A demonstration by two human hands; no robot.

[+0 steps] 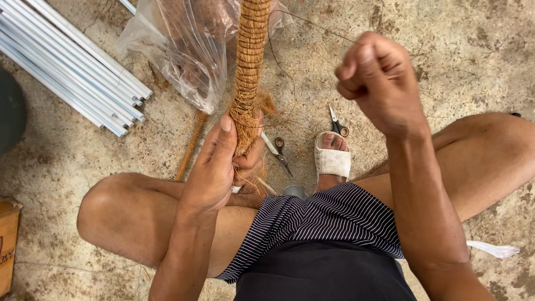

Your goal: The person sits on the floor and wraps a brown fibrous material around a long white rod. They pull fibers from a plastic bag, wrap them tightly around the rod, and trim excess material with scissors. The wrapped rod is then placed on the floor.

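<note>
The left hand (214,167) has its fingers clamped on a fibrous, cord-wound brown pole (249,67). The right hand (379,81) is a raised fist pinching a thin dark thread (273,47).

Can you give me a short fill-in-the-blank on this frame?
1. The left hand grips a pole wrapped in brown ____ fibre.
2. The right hand is raised and closed in a ____.
3. The pipes lying on the concrete floor are ____ in colour.

Missing words: coconut; fist; white
</note>
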